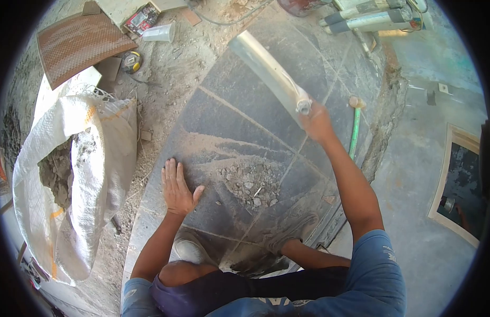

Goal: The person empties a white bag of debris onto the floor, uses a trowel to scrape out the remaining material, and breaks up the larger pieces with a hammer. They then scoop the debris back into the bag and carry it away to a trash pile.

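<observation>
My left hand (177, 191) lies flat on the dark tiled floor (229, 111), fingers spread and holding nothing. My right hand (316, 124) is wrapped round the handle of a long metal trowel (269, 71), whose blade reaches up and to the left over the tiles. Between my hands and nearer to me sits a heap of grey rubble (253, 182), with small stones and dust. Streaks of pale dust (208, 143) run left from the heap. Right of my right hand lies a hammer with a green handle (355, 132).
An open white sack (115, 148) of debris stands at the left. Behind it are a brown textured sheet (86, 45), a tape measure (131, 62) and a plastic cup (159, 33). Pipes (369, 21) lie at the top right. A framed opening (440, 174) is at the right.
</observation>
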The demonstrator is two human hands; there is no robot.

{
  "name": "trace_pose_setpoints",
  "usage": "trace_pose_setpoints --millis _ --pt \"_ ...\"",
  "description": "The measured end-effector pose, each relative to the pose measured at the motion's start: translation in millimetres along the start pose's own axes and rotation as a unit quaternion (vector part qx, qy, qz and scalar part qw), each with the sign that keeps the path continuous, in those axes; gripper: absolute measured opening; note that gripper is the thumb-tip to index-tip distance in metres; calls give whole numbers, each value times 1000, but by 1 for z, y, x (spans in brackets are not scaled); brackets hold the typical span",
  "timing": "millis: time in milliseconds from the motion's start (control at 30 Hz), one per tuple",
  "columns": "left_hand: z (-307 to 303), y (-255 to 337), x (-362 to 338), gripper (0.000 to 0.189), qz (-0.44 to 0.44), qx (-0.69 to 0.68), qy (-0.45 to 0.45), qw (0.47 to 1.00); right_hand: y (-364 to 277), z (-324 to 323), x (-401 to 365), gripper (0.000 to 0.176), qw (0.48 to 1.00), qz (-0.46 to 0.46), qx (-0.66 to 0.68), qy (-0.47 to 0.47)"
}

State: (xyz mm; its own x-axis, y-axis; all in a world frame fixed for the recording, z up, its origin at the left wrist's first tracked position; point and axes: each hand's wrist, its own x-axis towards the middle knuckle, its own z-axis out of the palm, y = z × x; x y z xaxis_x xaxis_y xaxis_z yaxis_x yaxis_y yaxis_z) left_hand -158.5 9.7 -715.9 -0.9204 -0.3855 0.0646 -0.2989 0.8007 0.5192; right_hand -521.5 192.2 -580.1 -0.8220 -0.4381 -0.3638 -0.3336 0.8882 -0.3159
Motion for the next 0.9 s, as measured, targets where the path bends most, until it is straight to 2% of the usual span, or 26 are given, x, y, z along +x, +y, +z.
trace_pose_setpoints --millis 33,67,133,267,367,433,500,533,600,733,800,900 --pt "0 0 0 82 0 8 0 1000 10 7 11 54 996 -40 -55 64" --pt "0 0 1 82 -2 11 1 1000 1 10 7 54 996 -43 -53 63" --pt "-1 0 0 81 -1 4 2 1000 -26 24 -19 53 995 -7 -83 -45" --pt "-5 1 1 81 -4 4 -5 1000 -34 61 -101 48 974 -202 -62 -76" --pt "-5 2 1 81 0 -6 14 1000 -32 58 -101 48 973 -217 -46 -71" --pt "-6 2 -1 81 -10 -8 0 1000 -44 43 -74 48 986 -136 -72 -71" --pt "-6 2 -2 80 -16 -5 -2 1000 -52 33 -46 51 978 -180 -106 -9" --pt "-6 2 -2 80 -14 -3 -3 1000 -57 27 -38 51 976 -187 -107 -13" --pt "-5 1 -2 80 -16 -1 3 1000 -64 19 -30 54 959 -199 -201 -23" --pt "-4 -1 -3 79 -10 -5 10 1000 -53 16 -37 55 950 -241 -197 -15" --pt "-3 -1 -4 79 -10 -4 11 1000 -51 9 -51 48 951 -203 -231 -38" --pt "-4 -2 -4 78 -6 -7 18 1000 -33 0 -79 51 954 -156 -244 -71"
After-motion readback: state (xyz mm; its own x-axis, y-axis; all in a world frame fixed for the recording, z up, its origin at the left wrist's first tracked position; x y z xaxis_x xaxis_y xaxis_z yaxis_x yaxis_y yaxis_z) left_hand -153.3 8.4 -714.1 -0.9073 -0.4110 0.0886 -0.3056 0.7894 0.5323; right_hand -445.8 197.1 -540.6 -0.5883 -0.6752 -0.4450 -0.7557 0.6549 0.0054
